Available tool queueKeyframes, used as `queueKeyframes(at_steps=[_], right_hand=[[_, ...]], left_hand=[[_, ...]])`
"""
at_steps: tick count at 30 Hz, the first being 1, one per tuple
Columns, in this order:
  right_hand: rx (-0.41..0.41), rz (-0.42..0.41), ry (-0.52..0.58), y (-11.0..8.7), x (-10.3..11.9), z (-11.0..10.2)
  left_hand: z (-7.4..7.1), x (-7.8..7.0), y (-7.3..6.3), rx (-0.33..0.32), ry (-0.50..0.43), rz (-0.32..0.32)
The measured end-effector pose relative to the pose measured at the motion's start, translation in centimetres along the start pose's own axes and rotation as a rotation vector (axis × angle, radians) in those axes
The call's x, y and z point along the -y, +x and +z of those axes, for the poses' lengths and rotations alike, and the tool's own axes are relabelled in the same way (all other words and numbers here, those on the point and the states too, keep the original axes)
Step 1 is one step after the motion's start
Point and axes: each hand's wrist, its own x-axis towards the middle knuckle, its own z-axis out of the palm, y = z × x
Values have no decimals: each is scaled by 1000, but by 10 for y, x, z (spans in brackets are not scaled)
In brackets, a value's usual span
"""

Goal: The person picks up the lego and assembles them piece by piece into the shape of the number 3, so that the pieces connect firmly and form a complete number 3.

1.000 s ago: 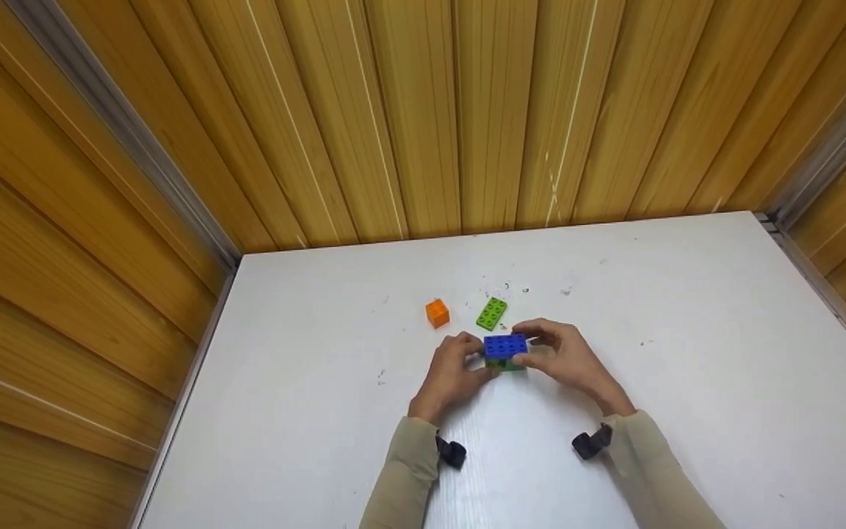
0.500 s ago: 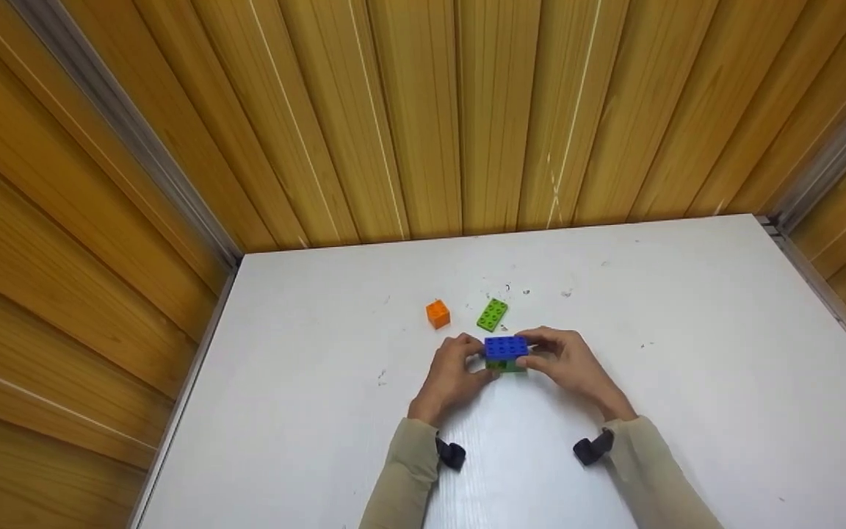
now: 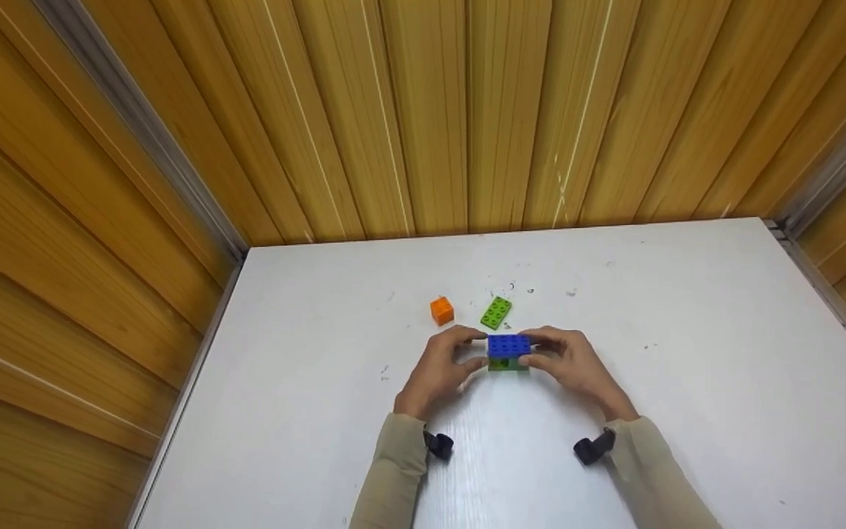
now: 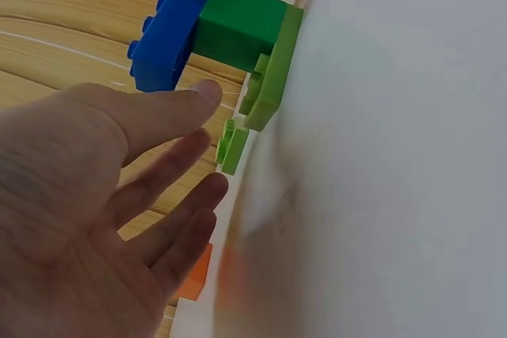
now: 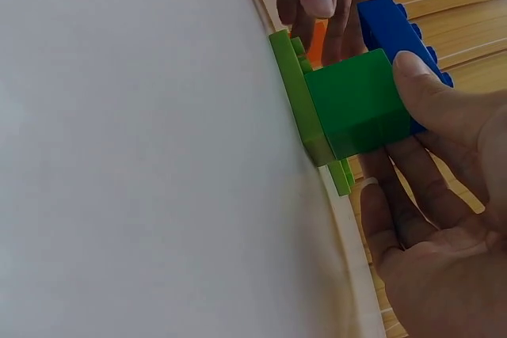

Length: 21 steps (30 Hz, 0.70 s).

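A stack of toy building bricks stands on the table in front of me. It has a light green flat brick at the bottom, a dark green brick at its right end, and a studded blue brick across the top. The blue brick overhangs to the left, leaving a gap under it. My right hand pinches the stack's right end, thumb at the seam between blue and dark green, fingers behind. My left hand is beside the left end, its fingers spread and holding nothing.
Behind the stack lies a loose light green flat brick, with an orange brick to its left. The white table backs onto a wood-patterned wall. Small dark marks speckle the tabletop.
My left hand has let go of the stack and drawn slightly left, its thumb and fingers wider apart. The right hand keeps its hold, and the view has shifted slightly.
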Motion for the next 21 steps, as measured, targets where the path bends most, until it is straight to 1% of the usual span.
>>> queueKeyframes(at_steps=[4, 7, 12, 14, 16, 18, 21], right_hand=[[-17, 31, -4, 0, 1, 0], [-26, 46, -10, -1, 1, 0], [-25, 37, -13, -3, 0, 2], [-22, 28, -11, -3, -1, 2], [-20, 19, -10, -3, -2, 2], [-16, 11, -10, -3, -2, 2], [-15, 11, -15, -3, -3, 2]], left_hand=[[-5, -4, 2, -87, 16, 50], [-7, -4, 3, -154, 33, 73], [-13, -5, 3, -251, 57, 101], [-16, -4, 5, -288, 74, 105], [-20, -5, 8, -318, 98, 94], [-24, -5, 12, -339, 124, 76], [-29, -2, 18, -363, 148, 69]])
